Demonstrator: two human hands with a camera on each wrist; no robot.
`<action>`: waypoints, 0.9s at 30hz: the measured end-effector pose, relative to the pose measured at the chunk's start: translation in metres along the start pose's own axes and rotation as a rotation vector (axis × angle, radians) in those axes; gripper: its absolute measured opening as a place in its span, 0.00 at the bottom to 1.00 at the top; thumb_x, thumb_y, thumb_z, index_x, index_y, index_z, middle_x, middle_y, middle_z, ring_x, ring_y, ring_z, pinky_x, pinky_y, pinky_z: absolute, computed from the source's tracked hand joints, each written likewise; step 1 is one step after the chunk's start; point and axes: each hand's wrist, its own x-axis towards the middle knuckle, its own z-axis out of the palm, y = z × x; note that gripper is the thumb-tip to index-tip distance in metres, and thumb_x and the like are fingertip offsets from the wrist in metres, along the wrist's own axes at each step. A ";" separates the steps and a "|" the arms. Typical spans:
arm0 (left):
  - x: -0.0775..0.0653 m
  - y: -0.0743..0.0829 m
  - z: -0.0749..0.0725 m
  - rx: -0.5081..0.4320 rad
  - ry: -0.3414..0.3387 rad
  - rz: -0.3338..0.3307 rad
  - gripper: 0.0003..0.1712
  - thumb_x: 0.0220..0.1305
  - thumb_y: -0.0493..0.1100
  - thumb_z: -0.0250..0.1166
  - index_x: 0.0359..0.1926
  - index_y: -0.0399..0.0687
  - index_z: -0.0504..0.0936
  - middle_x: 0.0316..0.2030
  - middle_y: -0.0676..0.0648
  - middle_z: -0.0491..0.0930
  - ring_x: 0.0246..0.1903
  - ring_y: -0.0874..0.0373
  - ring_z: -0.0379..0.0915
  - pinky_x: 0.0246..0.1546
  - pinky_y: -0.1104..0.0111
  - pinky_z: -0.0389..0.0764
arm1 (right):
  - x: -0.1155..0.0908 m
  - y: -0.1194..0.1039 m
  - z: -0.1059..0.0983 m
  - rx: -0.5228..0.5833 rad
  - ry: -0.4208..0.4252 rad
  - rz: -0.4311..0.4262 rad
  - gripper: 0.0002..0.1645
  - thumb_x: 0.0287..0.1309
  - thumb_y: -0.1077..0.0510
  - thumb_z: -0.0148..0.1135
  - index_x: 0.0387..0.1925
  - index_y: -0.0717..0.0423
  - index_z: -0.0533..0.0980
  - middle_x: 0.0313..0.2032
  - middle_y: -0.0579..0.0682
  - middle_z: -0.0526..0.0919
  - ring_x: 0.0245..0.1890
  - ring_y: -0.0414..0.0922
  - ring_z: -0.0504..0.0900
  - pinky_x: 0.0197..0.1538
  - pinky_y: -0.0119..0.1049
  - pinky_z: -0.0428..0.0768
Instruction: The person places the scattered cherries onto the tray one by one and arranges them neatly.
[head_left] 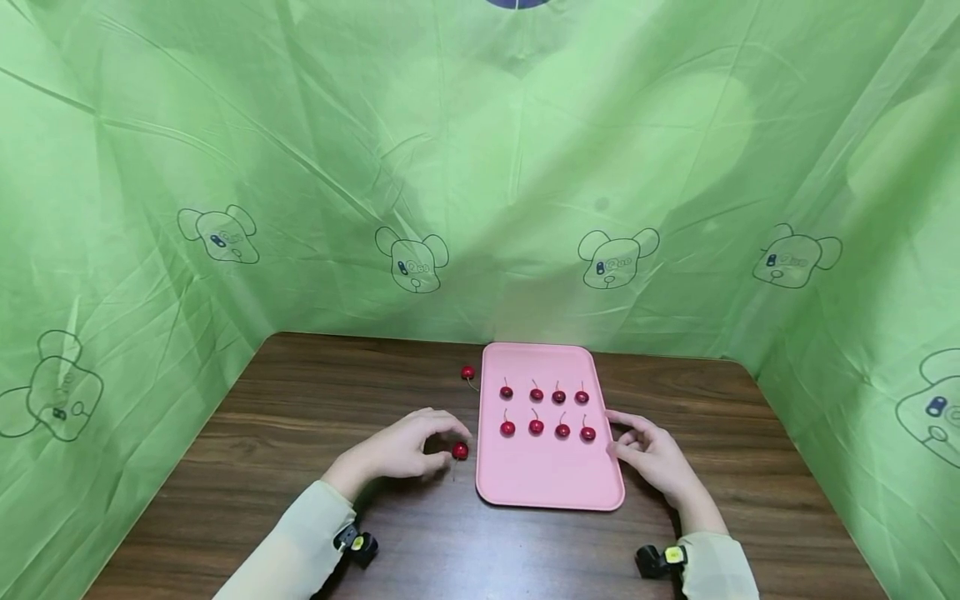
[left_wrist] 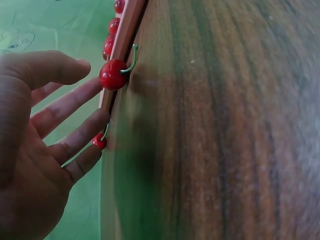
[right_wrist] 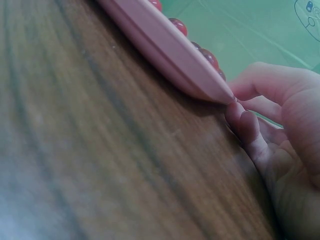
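Observation:
A red cherry (head_left: 460,451) with a green stem lies on the table just left of the pink tray (head_left: 551,487). My left hand (head_left: 408,446) is beside this cherry, thumb and fingers spread apart around its left side. The left wrist view shows a gap between the thumb and the cherry (left_wrist: 113,75), with the fingers reaching behind it. At the tray's right edge, my right hand (head_left: 656,458) holds the rim between thumb and fingers; the right wrist view shows the fingertips (right_wrist: 233,112) right at the tray's corner (right_wrist: 220,95).
On the tray stand several cherries in two rows, stems up, one of them a front-row cherry (head_left: 536,427). Another cherry (head_left: 468,372) lies on the wooden table (head_left: 330,383) by the tray's far left side. Green cloth (head_left: 517,275) with bear drawings walls the table's back and sides.

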 end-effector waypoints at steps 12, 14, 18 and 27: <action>0.002 -0.006 0.007 -0.006 -0.038 0.049 0.20 0.68 0.34 0.69 0.58 0.54 0.88 0.57 0.58 0.85 0.64 0.60 0.78 0.76 0.37 0.62 | 0.000 -0.001 0.000 -0.005 0.001 0.005 0.34 0.67 0.64 0.75 0.72 0.59 0.77 0.39 0.59 0.86 0.36 0.42 0.84 0.41 0.32 0.82; 0.002 -0.007 0.007 -0.001 -0.047 0.040 0.21 0.68 0.34 0.68 0.58 0.55 0.88 0.57 0.58 0.85 0.64 0.59 0.78 0.75 0.37 0.62 | 0.000 -0.001 0.000 -0.010 0.000 0.003 0.34 0.67 0.64 0.75 0.73 0.59 0.77 0.39 0.59 0.86 0.37 0.42 0.84 0.41 0.32 0.82; 0.000 -0.007 0.007 0.014 -0.055 0.006 0.22 0.67 0.35 0.69 0.58 0.60 0.88 0.57 0.59 0.83 0.63 0.58 0.77 0.74 0.39 0.65 | 0.000 -0.002 0.001 -0.020 0.004 0.003 0.33 0.67 0.64 0.75 0.72 0.59 0.77 0.40 0.58 0.86 0.37 0.42 0.84 0.41 0.32 0.82; -0.004 -0.007 0.008 0.054 -0.035 -0.013 0.19 0.66 0.39 0.72 0.56 0.60 0.88 0.51 0.61 0.82 0.50 0.60 0.74 0.60 0.53 0.71 | 0.000 -0.001 0.000 -0.019 0.003 0.001 0.33 0.67 0.65 0.74 0.72 0.60 0.77 0.40 0.58 0.86 0.37 0.42 0.84 0.40 0.32 0.82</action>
